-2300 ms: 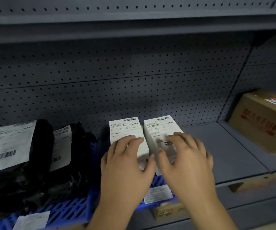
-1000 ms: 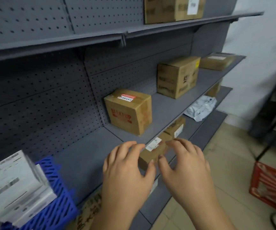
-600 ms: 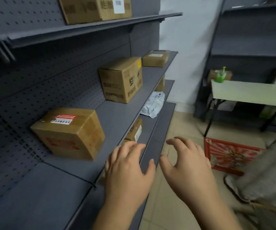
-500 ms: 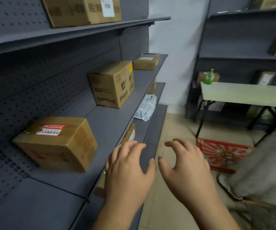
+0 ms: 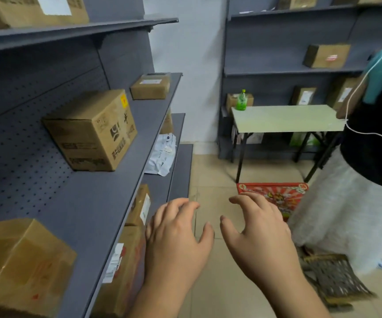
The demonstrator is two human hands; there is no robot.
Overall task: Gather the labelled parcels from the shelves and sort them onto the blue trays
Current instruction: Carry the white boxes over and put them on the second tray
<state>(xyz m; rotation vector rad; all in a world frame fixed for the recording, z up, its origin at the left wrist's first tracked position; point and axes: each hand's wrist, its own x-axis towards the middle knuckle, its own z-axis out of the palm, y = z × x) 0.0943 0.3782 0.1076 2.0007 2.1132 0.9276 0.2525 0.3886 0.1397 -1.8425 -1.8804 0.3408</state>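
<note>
My left hand (image 5: 178, 239) and my right hand (image 5: 256, 235) hover palm down over the aisle floor, fingers loosely spread, holding nothing. On the grey shelf (image 5: 107, 203) to my left stand a brown box with a red label (image 5: 22, 262), a larger printed carton (image 5: 91, 131) and a small flat box (image 5: 151, 86). The shelf below holds labelled brown boxes (image 5: 141, 206) and a white poly mailer (image 5: 162, 154). No blue tray is in view.
A person in a black top and white skirt (image 5: 355, 203) stands close on the right. A pale green folding table (image 5: 286, 118) with a green bottle (image 5: 241, 101) stands ahead, a red box (image 5: 277, 193) on the floor beneath it. More boxes sit on the far shelves (image 5: 295, 70).
My view has swung right, away from the blue tray with white parcels, along the shelves toward the aisle. Both hands let go of the white parcels and stay raised, holding nothing.
</note>
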